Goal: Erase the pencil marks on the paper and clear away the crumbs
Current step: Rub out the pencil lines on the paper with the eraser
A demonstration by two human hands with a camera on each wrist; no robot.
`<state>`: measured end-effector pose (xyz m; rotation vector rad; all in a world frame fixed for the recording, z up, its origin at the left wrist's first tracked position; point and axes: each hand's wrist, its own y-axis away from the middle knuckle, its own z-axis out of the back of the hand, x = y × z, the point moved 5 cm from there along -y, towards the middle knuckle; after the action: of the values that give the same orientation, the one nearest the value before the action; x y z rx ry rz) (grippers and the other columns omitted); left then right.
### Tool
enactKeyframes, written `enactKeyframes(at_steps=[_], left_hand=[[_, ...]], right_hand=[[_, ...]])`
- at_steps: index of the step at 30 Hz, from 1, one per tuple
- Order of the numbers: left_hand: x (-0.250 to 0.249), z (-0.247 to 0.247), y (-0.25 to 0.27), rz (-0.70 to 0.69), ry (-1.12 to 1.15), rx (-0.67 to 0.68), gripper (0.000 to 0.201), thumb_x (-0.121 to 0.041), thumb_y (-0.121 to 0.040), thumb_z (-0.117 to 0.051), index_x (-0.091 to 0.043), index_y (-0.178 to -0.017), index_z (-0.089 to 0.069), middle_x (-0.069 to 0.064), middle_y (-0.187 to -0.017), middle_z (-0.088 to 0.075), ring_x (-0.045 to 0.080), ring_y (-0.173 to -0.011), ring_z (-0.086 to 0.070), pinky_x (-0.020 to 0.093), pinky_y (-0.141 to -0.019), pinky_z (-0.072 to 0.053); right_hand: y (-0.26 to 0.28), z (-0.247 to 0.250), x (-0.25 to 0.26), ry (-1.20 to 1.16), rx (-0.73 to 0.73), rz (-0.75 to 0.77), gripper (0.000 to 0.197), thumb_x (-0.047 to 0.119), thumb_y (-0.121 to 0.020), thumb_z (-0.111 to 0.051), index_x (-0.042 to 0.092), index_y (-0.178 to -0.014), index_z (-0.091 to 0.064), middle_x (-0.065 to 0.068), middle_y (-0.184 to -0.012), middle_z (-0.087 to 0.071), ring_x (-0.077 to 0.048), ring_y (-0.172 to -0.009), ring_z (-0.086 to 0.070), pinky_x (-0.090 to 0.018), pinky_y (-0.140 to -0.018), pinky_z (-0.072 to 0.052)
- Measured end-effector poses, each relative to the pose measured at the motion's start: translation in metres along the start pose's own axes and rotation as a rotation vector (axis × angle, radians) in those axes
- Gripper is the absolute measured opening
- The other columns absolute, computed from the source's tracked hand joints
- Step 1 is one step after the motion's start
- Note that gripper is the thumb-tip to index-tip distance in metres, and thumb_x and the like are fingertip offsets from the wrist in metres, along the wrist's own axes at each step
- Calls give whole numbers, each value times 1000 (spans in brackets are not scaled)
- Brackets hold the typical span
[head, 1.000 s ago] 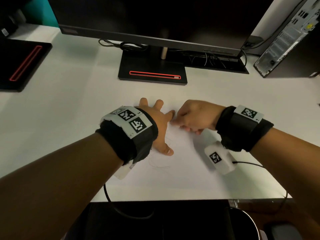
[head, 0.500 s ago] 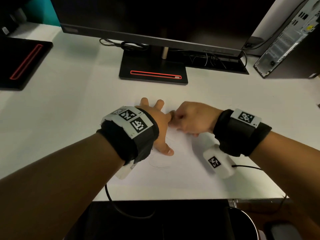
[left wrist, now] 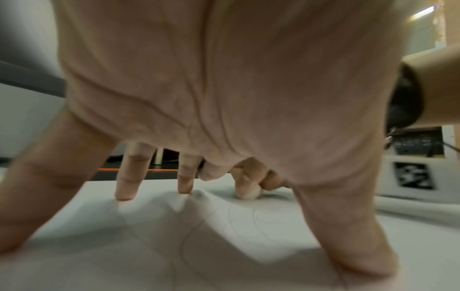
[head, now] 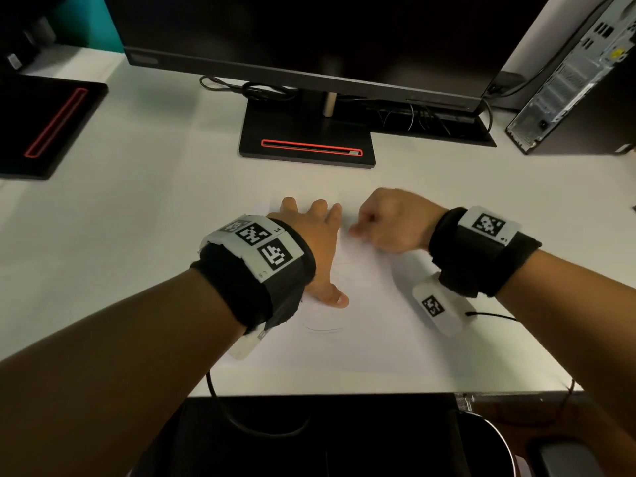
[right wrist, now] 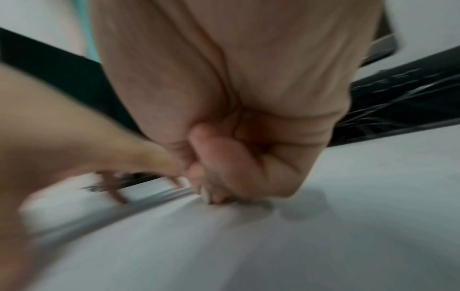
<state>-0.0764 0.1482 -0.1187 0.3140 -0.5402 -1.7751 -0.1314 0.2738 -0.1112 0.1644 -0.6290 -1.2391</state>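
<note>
I see the left hand (head: 318, 242) pressed flat on the paper (head: 361, 339), fingers spread wide and straight, thumb (head: 335, 299) out toward me; it has not shifted from a second ago. The right hand (head: 392, 222) is curled tight, its fingertips pinching a small pale eraser (left wrist: 255, 194) whose end touches the paper just beside the left index finger. Compared with half a second ago, the right hand has drawn slightly away from the left, so a narrow gap now shows between them where they were touching. The right wrist view is blurred by motion. The paper lies on the white desk (head: 120, 218), near its front edge, in front of the monitor stand (head: 306, 149). Faint pencil marks (head: 323, 328) remain on the sheet, near the left thumb and under the palm. I cannot make out any crumbs.
</note>
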Motion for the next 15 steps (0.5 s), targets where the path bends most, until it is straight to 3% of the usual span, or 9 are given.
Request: enactKeyframes(at_steps=[3, 7, 11, 15], left_hand=[[1, -2, 1, 7, 13, 19, 131, -84, -68, -64, -10, -158, -4, 0, -159, -18, 38, -141, -23, 44, -93, -46], [0, -4, 3, -6, -31, 49, 112, -86, -72, -57, -11, -152, -32, 0, -159, -19, 35, -141, -23, 41, -87, -45], [1, -4, 3, -19, -21, 48, 110, -87, -71, -58, -13, -150, -36, -1, -158, -23, 34, -139, -26, 39, -80, -40], [1, -4, 3, -8, -64, 45, 115, -89, -69, -55, -13, -152, -32, -1, -160, -20, 34, -141, -25, 40, -82, -41]], right_hand=[[2, -13, 9, 58, 74, 65, 37, 35, -97, -56, 6, -78, -69, -8, -66, -66, -18, -55, -60, -28, -57, -51], [-8, 10, -4, -17, -18, -30, 34, 34, -97, -59, 9, -77, -70, -12, -76, -71, -20, -60, -62, -30, -60, -53], [0, -12, 12, 92, 83, 73, 38, 36, -99, -56, 10, -74, -67, -3, -62, -63, -14, -50, -56, -26, -56, -47], [-10, 10, -2, 13, -28, -22, 34, 33, -97, -59, 9, -74, -69, -6, -68, -66, -17, -54, -58, -27, -56, -49]])
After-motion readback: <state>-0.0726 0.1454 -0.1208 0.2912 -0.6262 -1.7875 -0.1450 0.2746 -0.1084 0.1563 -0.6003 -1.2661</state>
